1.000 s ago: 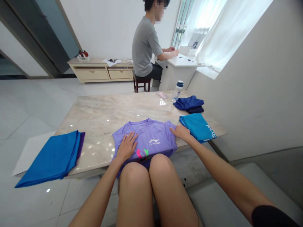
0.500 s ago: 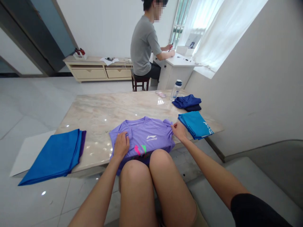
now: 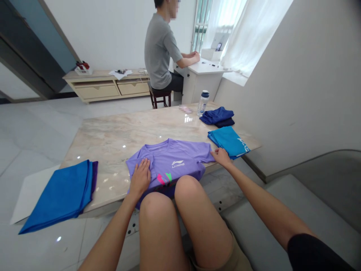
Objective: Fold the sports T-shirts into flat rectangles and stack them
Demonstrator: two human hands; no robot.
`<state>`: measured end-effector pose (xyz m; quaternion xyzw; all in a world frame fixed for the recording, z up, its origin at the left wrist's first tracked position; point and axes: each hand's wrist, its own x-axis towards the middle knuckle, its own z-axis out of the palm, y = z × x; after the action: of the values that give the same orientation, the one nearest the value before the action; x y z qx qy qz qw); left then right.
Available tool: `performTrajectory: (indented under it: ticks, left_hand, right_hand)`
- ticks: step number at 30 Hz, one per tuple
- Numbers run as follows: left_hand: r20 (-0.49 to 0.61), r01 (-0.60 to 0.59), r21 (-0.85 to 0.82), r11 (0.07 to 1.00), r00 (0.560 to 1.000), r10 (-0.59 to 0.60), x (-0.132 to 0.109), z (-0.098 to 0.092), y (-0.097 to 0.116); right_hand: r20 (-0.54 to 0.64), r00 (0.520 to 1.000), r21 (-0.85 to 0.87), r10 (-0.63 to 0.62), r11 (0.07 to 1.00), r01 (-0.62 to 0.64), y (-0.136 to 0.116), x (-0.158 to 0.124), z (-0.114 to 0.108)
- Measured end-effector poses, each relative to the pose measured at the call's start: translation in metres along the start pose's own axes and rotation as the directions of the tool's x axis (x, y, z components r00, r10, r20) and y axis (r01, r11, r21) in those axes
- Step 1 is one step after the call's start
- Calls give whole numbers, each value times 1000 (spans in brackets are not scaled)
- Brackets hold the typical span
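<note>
A purple T-shirt [image 3: 180,152] with a white logo and pink and green marks lies on the marble-topped table [image 3: 113,130], its lower part hanging over the near edge by my knees. My left hand [image 3: 141,176] rests flat on the shirt's left side, over the left sleeve, fingers stretched out. At the end of the right sleeve, my right hand [image 3: 222,156] pinches the cuff; the sleeve is drawn out straight to the right. Just beyond that hand lies a folded light-blue garment [image 3: 229,140] with white lettering.
Folded blue cloth [image 3: 60,192] overhangs the table's left end on a white board [image 3: 31,195]. Dark-blue clothing [image 3: 217,115] and a water bottle [image 3: 203,102] stand at the far right. Beyond, a person in grey [image 3: 160,52] sits at a white desk [image 3: 207,67].
The right sleeve, bunched before, is now pulled out to the right by my right hand. My left hand stays on the shirt. The view has shifted, and the seated person's hands have come together.
</note>
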<state>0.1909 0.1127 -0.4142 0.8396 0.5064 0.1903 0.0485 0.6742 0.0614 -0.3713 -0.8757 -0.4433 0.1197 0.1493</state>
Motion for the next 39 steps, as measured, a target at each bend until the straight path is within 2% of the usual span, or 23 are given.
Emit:
performTrajectory:
  ticks: [3,7,12,18,21,24,27,30,32,35,37,39]
  left_hand:
    - [31,30,52,998,999,-31,-6,-11,4]
    - [55,80,92,993,995,-85,-3,-19,2]
    - [62,132,150,980,988,-142,11,-22,-13]
    - [90,140,181,973,983,-158,41,-20,-39]
    - [97,163,177,971,979,-182,58,-17,-51]
    - [90,166,158,973,979,-181,69,-15,-56]
    - [113,92,136,986,988,-108,71,-16,-53]
    - [162,-64,93,994,986,49,66,-20,-43]
    - [152,-99,72,993,984,87,59,-21,-35]
    - [108,-18,68,998,994,11,43,-22,-26]
    - [98,21,78,997,995,-29,31,-21,-22]
    - [89,46,94,995,995,-55,21,-20,-20]
  right_hand:
    - [37,998,-123,47,992,-42,-28,9,7]
    - [63,998,-144,0,990,9,-62,15,21]
    - [47,998,30,-31,999,30,-103,39,31]
    - [-13,997,158,-77,984,79,-140,92,31]
    - [-91,981,240,-169,953,186,-133,109,29]
    - [-126,968,289,-218,925,246,-103,107,27]
    - [-37,993,342,-108,933,114,-70,94,26]
    - [155,988,441,9,894,-78,-56,85,22]
    - [259,966,380,7,918,-108,-59,83,16]
    - [284,958,99,-37,995,9,-72,80,2]
    - [226,971,-10,-76,997,80,-78,73,-11]
    - [60,988,-58,-142,988,145,-80,60,-22]
